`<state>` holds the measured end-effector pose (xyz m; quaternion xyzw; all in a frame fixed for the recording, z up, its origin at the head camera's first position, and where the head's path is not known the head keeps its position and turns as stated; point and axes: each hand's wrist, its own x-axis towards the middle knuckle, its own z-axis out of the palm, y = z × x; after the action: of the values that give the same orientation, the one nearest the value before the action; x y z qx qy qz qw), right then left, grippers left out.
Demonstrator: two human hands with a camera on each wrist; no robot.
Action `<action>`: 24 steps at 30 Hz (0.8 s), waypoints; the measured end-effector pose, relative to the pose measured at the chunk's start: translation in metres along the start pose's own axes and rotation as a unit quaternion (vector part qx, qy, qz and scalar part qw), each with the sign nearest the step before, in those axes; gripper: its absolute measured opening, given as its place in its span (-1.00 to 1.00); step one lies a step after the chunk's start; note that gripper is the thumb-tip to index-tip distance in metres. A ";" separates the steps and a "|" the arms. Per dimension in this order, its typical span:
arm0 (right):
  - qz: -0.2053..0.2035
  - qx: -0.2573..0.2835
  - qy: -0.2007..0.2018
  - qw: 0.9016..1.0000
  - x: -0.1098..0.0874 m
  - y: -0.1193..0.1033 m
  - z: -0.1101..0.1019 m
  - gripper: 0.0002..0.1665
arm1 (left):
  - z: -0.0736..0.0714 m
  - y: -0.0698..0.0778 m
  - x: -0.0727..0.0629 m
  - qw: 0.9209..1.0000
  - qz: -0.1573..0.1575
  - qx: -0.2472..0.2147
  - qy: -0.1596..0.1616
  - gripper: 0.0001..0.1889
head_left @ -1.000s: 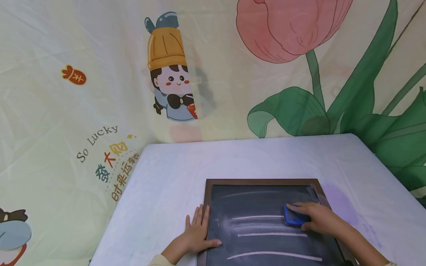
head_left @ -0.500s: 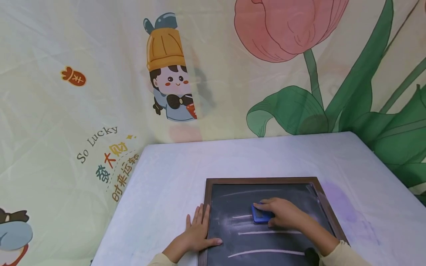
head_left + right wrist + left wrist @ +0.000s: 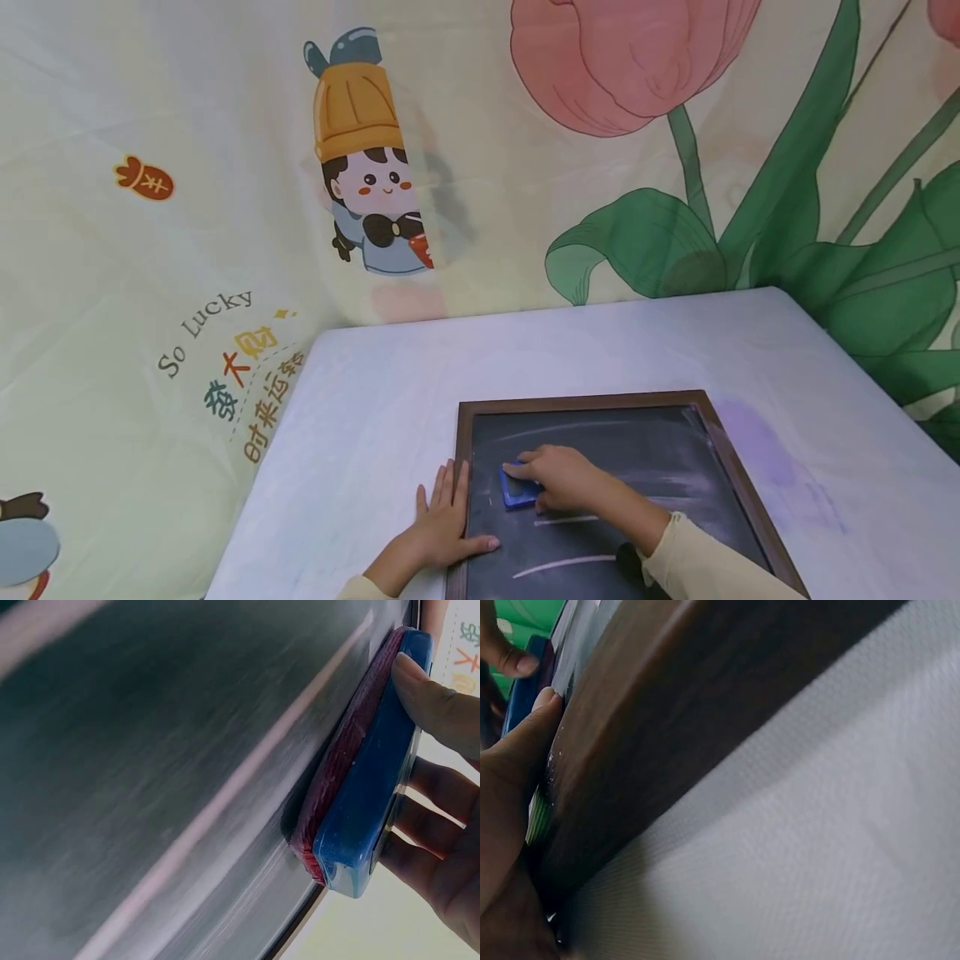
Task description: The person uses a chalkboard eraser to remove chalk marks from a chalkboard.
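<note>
A framed chalkboard [image 3: 600,437] lies on the white-covered table, with white chalk lines and smears on it. My right hand [image 3: 568,482] grips a blue chalkboard eraser [image 3: 519,501] near the board's left side. In the right wrist view the eraser's reddish felt [image 3: 341,761] faces the board, the thumb on one long side and fingers on the other. My left hand [image 3: 444,527] rests along the brown left frame [image 3: 463,433], fingers straight and thumb reaching onto the board surface. In the left wrist view its thumb [image 3: 532,731] lies over the frame edge.
Two chalk lines show below the eraser: a short upper line [image 3: 566,521] and a longer lower line [image 3: 562,564], both partly covered by the right arm. A printed cloth backdrop [image 3: 480,208] hangs behind the table [image 3: 390,375]. A purple stain [image 3: 757,442] marks the tablecloth right of the board.
My right hand has slid the eraser leftward across the board, and the top chalk line is no longer visible along its path. The left hand has stayed in place. The head view has shifted slightly.
</note>
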<state>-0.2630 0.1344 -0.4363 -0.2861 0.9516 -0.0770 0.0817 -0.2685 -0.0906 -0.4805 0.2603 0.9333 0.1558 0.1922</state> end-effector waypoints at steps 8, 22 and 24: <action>0.011 -0.034 -0.009 0.999 0.009 -0.015 0.004 -0.21 | 0.004 0.002 0.006 1.000 0.013 0.002 -0.005 0.22; 0.006 -0.032 -0.011 0.999 0.024 -0.025 0.011 -0.21 | 0.006 0.001 0.002 1.000 0.003 -0.016 0.008 0.23; 0.004 -0.025 -0.013 1.000 0.024 -0.025 0.011 -0.23 | 0.007 0.000 0.000 1.000 0.000 -0.012 0.009 0.23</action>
<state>-0.2669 0.0990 -0.4451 -0.2854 0.9532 -0.0496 0.0868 -0.2656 -0.0892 -0.4866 0.2564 0.9331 0.1694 0.1869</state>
